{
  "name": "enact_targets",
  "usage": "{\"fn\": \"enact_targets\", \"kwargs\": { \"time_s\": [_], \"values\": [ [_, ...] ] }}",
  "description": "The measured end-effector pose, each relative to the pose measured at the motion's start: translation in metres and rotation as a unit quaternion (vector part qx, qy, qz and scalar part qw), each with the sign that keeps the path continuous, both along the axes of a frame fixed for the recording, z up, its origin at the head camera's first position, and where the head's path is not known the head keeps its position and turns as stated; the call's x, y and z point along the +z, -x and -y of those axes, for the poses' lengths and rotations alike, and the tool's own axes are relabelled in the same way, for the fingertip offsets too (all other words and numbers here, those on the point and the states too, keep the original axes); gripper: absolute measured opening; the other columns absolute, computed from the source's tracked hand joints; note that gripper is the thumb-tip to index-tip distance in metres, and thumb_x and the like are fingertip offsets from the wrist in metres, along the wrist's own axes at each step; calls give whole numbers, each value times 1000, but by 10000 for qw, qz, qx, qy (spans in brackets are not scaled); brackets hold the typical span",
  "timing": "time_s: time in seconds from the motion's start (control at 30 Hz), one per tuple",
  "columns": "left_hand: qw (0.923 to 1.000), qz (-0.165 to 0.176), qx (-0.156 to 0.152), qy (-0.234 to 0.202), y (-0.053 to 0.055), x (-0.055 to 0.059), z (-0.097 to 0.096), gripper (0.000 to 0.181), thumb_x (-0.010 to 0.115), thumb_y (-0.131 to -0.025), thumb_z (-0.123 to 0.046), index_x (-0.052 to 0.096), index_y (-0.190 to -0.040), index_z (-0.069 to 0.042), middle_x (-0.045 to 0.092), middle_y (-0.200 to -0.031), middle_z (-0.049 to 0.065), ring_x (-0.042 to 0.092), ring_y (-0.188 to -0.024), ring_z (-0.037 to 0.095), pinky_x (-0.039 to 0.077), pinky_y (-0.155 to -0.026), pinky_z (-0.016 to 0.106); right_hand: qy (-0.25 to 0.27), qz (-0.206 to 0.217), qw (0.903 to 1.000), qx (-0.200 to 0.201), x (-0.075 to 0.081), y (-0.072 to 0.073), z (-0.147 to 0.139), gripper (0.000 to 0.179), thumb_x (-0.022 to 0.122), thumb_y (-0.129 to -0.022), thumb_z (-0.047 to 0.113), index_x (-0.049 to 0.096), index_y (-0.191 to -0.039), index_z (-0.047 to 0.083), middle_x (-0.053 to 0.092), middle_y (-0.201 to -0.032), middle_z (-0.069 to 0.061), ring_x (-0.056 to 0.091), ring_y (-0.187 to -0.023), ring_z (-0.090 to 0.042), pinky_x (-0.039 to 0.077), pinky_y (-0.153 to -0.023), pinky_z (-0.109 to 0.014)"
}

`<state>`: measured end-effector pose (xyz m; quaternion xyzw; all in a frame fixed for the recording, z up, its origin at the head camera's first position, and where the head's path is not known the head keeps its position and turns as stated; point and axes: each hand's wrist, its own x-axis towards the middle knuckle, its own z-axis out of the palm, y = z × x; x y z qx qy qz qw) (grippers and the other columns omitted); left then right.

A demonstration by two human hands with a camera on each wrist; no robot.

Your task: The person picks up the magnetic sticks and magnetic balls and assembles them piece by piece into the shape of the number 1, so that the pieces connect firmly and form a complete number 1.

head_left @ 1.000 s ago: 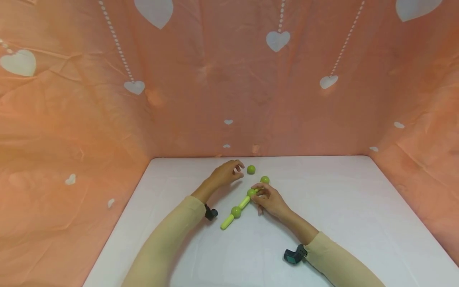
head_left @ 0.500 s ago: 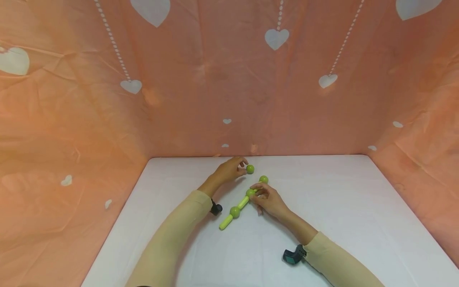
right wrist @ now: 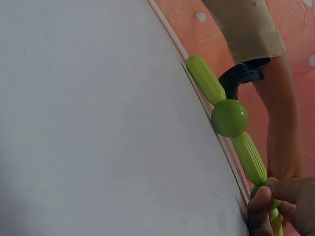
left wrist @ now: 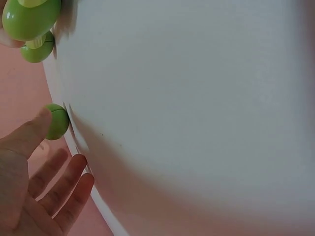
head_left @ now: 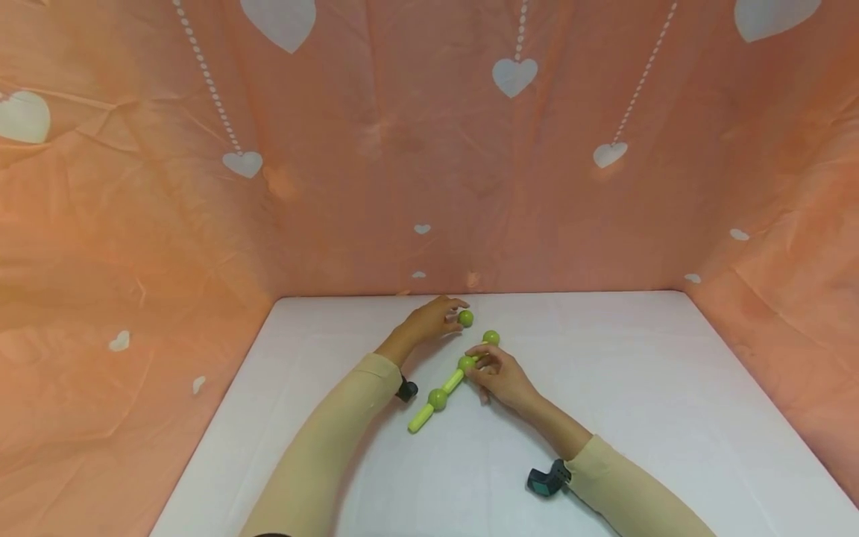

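My right hand pinches the middle of a ball-and-stick chain, seen in the right wrist view as ridged yellow-green sticks joined by shiny green balls. In the head view the chain slants across the white table, a bare stick at its near end and a ball at its far end; part of it is hidden by the right fingers. A separate green ball sits farther back. Around it my left hand reaches with loosely spread fingers; its thumb overlaps the ball in the left wrist view.
The white table is bounded behind and at the sides by orange cloth printed with pale hearts. A dark wrist camera sits at the right cuff, another at the left.
My left hand has moved right to the separate ball, and its fingers have gone from beside it to around it. The right hand keeps its grip on the chain with little movement.
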<state>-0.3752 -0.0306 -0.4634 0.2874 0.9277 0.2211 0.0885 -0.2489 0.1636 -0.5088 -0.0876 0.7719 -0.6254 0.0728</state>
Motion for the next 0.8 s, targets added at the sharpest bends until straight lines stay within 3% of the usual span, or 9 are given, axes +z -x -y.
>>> {"fn": "enact_targets", "kwargs": {
  "time_s": [0.23, 0.47, 0.8],
  "values": [
    [9998, -153, 27, 134, 3, -2, -2, 44, 75, -104, -24, 63, -146, -19, 63, -139, 9, 63, -131, 25, 53, -105, 49, -6, -35, 10000, -6, -1, 0, 0, 35, 74, -100, 4, 64, -133, 2, 62, -112, -16, 58, -54, -12, 47, -52, -23],
    [9992, -175, 305, 183, 6, -6, -5, 37, 74, -103, -31, 64, -138, -21, 66, -137, 7, 64, -128, 25, 52, -106, 50, -23, -284, 9995, 98, -5, 1, -1, 35, 74, -100, 3, 64, -133, 0, 63, -112, -18, 56, -52, -12, 47, -51, -23],
    [9986, -83, 454, 250, 3, -5, -9, 35, 75, -103, -31, 64, -133, -14, 68, -130, 8, 66, -118, 24, 53, -100, 49, -97, -237, 9997, 18, -5, 1, 0, 33, 74, -100, 3, 65, -132, 3, 64, -112, -17, 57, -53, -12, 49, -51, -23]
  ]
}}
